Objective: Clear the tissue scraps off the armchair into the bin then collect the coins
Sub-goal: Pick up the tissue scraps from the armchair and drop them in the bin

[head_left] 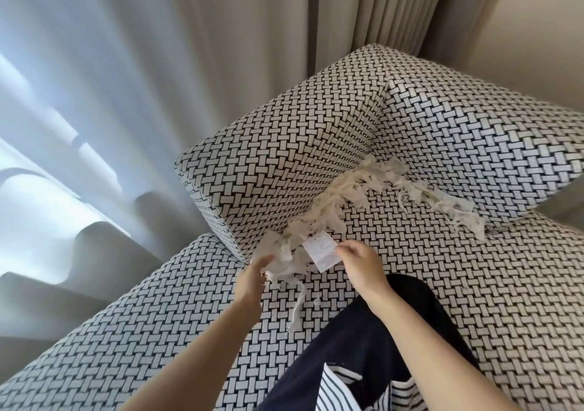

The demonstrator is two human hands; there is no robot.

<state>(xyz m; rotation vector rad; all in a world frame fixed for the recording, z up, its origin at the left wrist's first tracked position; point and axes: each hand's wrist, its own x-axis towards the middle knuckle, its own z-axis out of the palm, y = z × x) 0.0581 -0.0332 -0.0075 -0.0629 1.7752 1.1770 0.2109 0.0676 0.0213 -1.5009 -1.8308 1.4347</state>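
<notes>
left hand point(256, 276): curled round tissue clump point(282, 260), 1 long strip dangling below it
right hand point(357, 262): thumb and fingers pinch printed paper slip point(322, 251), just right of left hand
tissue scraps point(347, 195): loose trail in seat crease beyond both hands, running up and off to the right
armchair point(474, 284): woven black-and-white fabric, under both hands
knee point(395, 331): dark trousers, on seat just below right hand
curtain point(94, 94): grey, well left of left hand

Black-and-white basketweave armchair point(410, 284); on its seat, cream tissue scraps point(344, 202) and a white printed slip point(322, 250). Behind it, beige curtains point(363, 15).
</notes>
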